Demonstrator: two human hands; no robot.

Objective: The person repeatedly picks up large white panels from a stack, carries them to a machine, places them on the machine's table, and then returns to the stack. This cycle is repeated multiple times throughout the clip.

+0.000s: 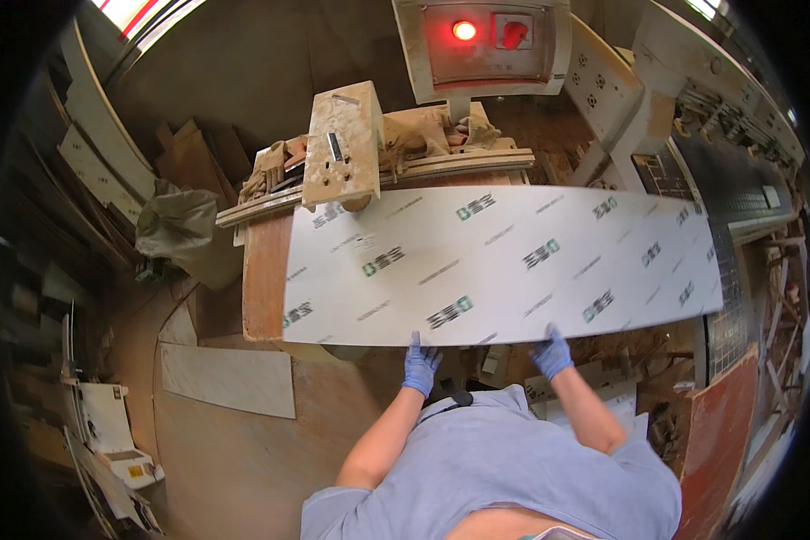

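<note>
A long white panel (495, 270), covered in printed film, lies across the brown work surface (265, 279) in front of me. My left hand (420, 364), in a blue glove, is at the panel's near edge, with a fingertip over the rim and the other fingers partly hidden. Further right along that edge, my right hand (552, 354), gloved too, grips the board, its far fingers out of sight. Beyond the panel's far left part stands a dusty beige machine housing (342, 144), its lower part reaching the board's far edge.
A control box (481, 49) with a lit red lamp and red switch stands at the back. Wooden rails (459, 165) run behind the panel. A dusty sack (175, 220) and leaning boards are at left. A dark gridded table (729, 297) adjoins on the right; a sheet (229, 378) lies on the floor.
</note>
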